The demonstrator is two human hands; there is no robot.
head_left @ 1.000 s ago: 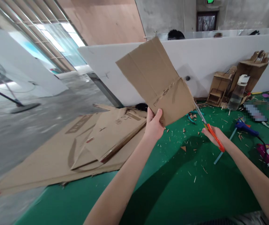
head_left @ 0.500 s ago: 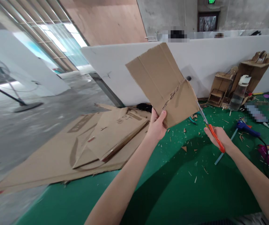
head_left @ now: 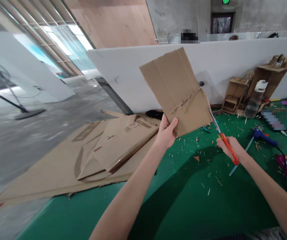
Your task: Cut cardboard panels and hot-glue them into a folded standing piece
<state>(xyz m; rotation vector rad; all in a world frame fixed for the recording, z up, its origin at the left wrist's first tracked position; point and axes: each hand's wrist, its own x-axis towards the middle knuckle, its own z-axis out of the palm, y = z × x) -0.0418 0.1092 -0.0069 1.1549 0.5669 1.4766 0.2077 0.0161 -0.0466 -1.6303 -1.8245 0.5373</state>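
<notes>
From the head view, I see the left hand (head_left: 167, 133) with thumb and fingers clamped on the lower corner of the card (head_left: 177, 93), held tilted above the green table (head_left: 198, 200). A torn crease runs across the card's face. The right hand (head_left: 230, 148) has its fingers closed round the orange handles of the scissors (head_left: 227, 146), whose blades reach up to the card's right edge. Scraps (head_left: 196, 158) lie scattered below. Stacked cardboard (head_left: 123, 143) sits to the left; to the right are a glue gun (head_left: 264, 137), a bottle (head_left: 254, 100) and a phone (head_left: 273, 120).
</notes>
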